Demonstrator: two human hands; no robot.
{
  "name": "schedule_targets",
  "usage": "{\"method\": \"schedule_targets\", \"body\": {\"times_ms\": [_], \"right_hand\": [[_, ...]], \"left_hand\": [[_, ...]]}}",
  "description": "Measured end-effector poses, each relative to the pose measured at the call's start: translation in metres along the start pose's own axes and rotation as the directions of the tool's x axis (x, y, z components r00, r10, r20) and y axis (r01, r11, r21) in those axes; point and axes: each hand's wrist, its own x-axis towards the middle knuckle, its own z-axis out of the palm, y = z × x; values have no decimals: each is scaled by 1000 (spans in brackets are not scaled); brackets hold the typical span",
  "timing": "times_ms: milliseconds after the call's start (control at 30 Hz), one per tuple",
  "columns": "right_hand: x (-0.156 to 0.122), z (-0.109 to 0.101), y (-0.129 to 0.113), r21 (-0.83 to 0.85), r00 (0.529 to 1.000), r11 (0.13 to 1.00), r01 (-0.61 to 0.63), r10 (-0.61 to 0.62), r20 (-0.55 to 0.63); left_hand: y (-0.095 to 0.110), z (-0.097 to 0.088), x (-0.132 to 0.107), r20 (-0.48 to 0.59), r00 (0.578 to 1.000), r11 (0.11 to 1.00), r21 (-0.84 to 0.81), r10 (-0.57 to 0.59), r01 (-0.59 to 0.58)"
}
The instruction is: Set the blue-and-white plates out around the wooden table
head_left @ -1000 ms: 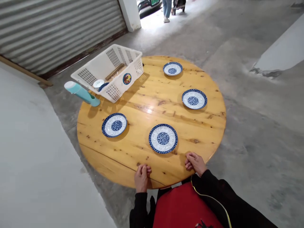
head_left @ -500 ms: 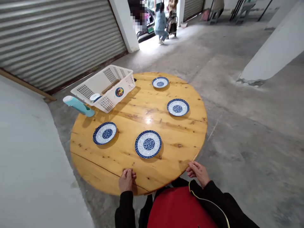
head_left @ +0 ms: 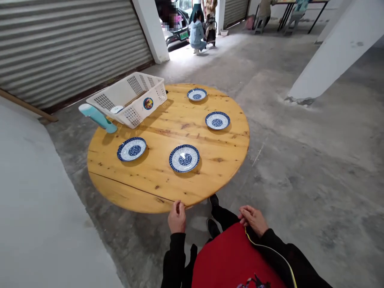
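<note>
R hand (head_left: pixel 253 219) now off round wooden table (head_left: pixel 156 188), curled, empty; L hand (head_left: pixel 177 216) touches rim, loosely curled.

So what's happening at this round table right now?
A person stands at the near edge of a round wooden table. The left hand touches its rim; the right hand hangs loose beside it, holding nothing. Four blue-and-white plates lie spread out, with a white basket at the far left.
</note>
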Motion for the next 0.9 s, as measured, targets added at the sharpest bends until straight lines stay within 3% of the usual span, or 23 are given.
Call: {"method": "schedule_targets", "body": {"times_ms": [100,233,433,533,633,733,900], "right_hand": [[-13,-13,7,9,999,1000,-4,5,-33],[-20,-23,5,34,996,999,-2,5,-88],[-17,-29,-3,25,999,999,33,-33,-3],[-9,-44,-2,30,998,998,56,-57,21],[5,-74,-1,65,999,997,45,-45,-3],[21,-119,-5,147,997,989,5,6,-73],[47,-212,-19,268,977,963,-4,62,-206]], "left_hand": [[-5,3,-32,49,999,999,26,18,-19],[-14,10,-53,113,994,998,55,13,-19],[0,33,-77,296,951,986,115,84,-123],[22,53,-86,376,919,971,149,118,-186],[51,82,-88,437,885,955,160,159,-250],[91,121,-89,476,849,920,179,228,-347],[169,202,-96,523,795,877,169,306,-449]]}}
